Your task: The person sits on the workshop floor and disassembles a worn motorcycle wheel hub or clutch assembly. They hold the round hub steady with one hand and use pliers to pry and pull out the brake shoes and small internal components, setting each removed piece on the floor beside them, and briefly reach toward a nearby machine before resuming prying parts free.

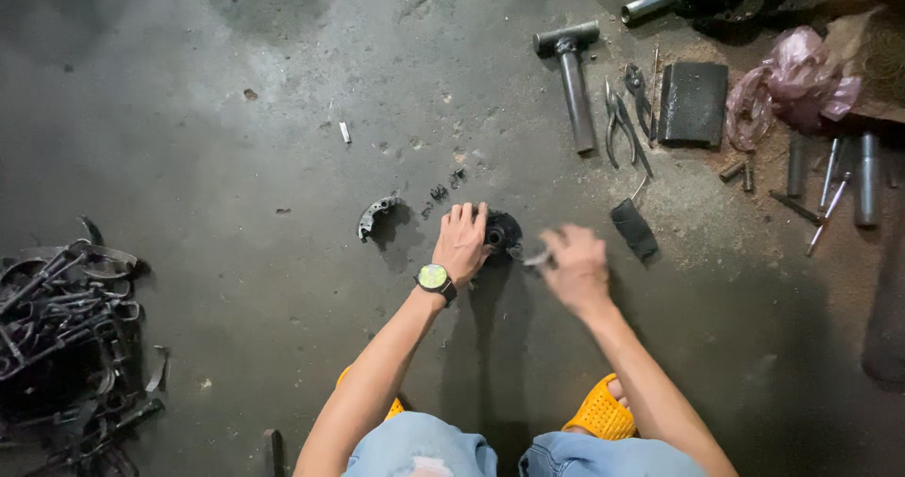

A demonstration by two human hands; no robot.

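On the concrete floor (pixel 236 156) I see a dark round metal part (pixel 504 232), likely heavy, rigid, greasy. My left hand (pixel 462 243) presses it, fingers spread; best gripped by the rim. My right hand (pixel 575 265), blurred, pinches a small metal tool (pixel 537 259).

Both forearms seen bare, no sleeves noted. Wristwatch (pixel 435 278) worn on left wrist: round pale green dial, black case and strap. Light blue denim (pixel 424 449) worn on legs, frayed rip observed over left knee. Yellow perforated rubber sandals (pixel 600 411) worn on feet. No gloves noted on left hand (pixel 462 241) or right hand (pixel 576 268); right blurred.
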